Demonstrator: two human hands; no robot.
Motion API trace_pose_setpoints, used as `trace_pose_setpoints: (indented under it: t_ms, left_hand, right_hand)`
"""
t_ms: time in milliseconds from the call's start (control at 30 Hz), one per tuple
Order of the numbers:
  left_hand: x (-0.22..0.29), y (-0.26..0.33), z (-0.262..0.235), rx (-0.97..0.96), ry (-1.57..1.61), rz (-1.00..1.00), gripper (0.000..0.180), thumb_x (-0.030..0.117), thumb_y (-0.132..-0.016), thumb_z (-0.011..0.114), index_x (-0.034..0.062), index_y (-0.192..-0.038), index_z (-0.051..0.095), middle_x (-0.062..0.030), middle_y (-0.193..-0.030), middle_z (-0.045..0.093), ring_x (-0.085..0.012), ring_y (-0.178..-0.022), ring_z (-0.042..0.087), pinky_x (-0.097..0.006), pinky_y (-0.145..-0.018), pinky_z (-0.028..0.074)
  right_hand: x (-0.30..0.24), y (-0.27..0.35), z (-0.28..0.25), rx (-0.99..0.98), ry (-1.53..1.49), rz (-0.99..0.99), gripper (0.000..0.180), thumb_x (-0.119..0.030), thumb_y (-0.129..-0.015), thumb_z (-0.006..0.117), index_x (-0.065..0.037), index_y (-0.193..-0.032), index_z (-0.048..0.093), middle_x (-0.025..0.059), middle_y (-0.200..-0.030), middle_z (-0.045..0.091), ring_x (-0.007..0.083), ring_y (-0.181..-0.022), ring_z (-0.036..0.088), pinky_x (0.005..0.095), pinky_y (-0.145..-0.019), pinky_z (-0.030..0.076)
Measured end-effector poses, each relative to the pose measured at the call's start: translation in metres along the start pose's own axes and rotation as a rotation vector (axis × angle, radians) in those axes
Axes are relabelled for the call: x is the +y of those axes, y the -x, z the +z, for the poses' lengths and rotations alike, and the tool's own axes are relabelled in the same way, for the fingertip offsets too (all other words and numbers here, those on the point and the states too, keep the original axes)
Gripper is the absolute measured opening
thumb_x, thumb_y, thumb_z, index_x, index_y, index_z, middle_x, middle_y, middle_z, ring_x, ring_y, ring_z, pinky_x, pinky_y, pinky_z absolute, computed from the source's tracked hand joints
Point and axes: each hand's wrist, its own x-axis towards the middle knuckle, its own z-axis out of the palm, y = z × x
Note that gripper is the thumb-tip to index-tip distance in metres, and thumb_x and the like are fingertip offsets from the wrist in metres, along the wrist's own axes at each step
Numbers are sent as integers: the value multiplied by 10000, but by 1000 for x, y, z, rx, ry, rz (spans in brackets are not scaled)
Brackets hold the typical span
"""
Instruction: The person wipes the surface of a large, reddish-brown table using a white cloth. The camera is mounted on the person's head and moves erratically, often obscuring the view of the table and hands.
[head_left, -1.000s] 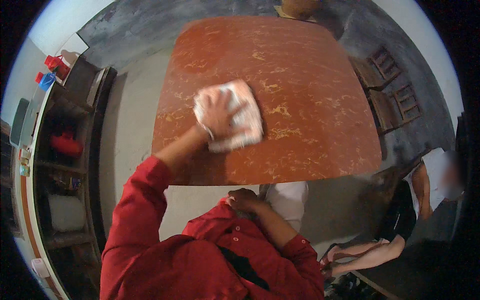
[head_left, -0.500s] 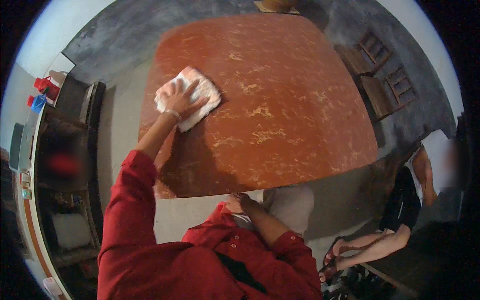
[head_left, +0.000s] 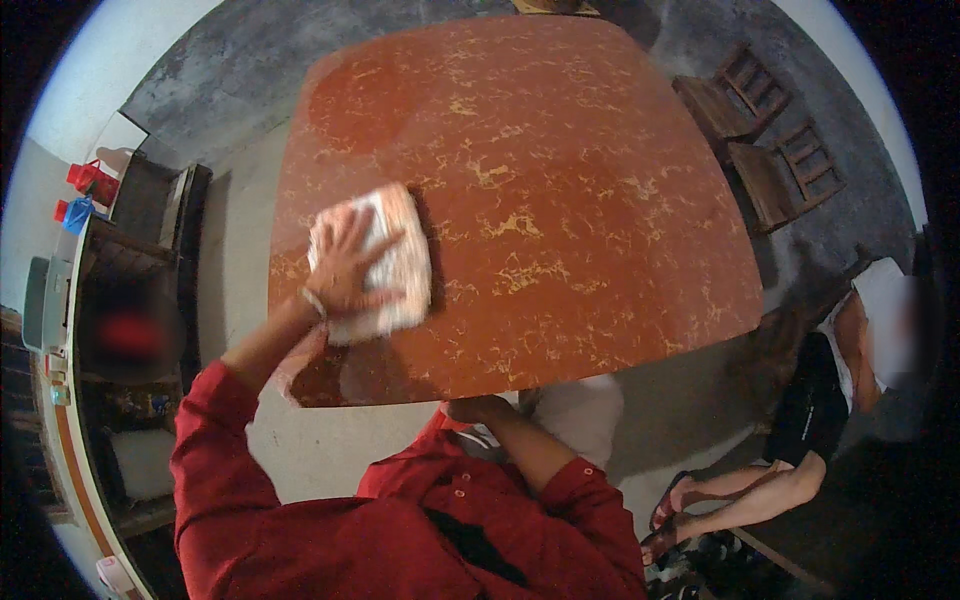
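My left hand (head_left: 347, 262) lies flat with fingers spread on a folded white and pale-orange cloth (head_left: 412, 255), pressing it against the tabletop. The cloth rests on the left part of a reddish-brown table (head_left: 560, 190) with a yellowish marbled pattern. A band circles my left wrist. My right hand (head_left: 464, 408) is held low in front of my body, beside the near edge of the table and against the red shirt (head_left: 410, 480). Its fingers are mostly hidden, so I cannot make out what they hold, if anything.
Two wooden chairs (head_left: 785, 175) stand along the table's right side. A person (head_left: 815, 400) sits at the lower right, legs stretched toward me. Dark open shelving (head_left: 140, 400) lines the left, with a red container (head_left: 95, 182) and a blue one (head_left: 76, 213) above it.
My left hand has slid the cloth toward me, closer to the table's near-left corner. My right hand stays in nearly the same place.
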Motion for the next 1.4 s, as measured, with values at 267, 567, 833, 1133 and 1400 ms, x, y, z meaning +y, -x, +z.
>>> trace_pose_setpoints:
  t_ms: [267, 567, 833, 1133, 1400]
  left_hand:
    - [31, -155, 10, 85, -82, -229, 875, 848, -766, 444, 357, -1487, 371, -206, -1564, 232, -478, -1428, 198, -755, -1055, 100]
    - [83, 6, -19, -151, 66, 318, 806, 760, -751, 576, 390, -1453, 434, -203, -1607, 134, -454, -1473, 99, -713, -1105, -12]
    - [-46, -106, 25, 226, -80, -249, 467, 489, -953, 490, 369, -1404, 487, -148, -1484, 386, -437, -1345, 363, -683, -1055, 207]
    - [115, -125, 28, 185, 219, 511, 450, 267, -849, 635, 267, -1298, 595, -130, -1381, 470, -323, -1327, 406, -615, -1095, 249]
    - [20, -49, 27, -164, 1443, -214, 423, 206, -830, 686, 140, -1242, 617, -150, -1272, 519, -366, -1235, 477, -498, -1079, 332]
  right_hand:
    - [-1, -8, 5, 55, -95, 1, 323, -225, -858, 522, -65, -1109, 647, 164, -1129, 650, 368, -1083, 584, 493, -951, 438]
    - [-7, -8, -13, -84, -11, 19, 354, -180, -867, 500, -57, -1173, 627, 177, -1213, 621, 377, -1132, 555, 503, -992, 413]
    - [-7, -8, -6, -36, 83, -63, 281, -225, -877, 516, -70, -1051, 671, 161, -1077, 679, 378, -995, 613, 510, -903, 462]
    - [-4, -10, 0, 208, 2, -61, 291, -239, -875, 523, -74, -1062, 673, 154, -1085, 680, 372, -998, 612, 513, -905, 463]
    - [-13, -7, -7, 168, 3, -51, 296, -239, -875, 523, -75, -1072, 672, 153, -1097, 678, 370, -1008, 609, 513, -910, 462]
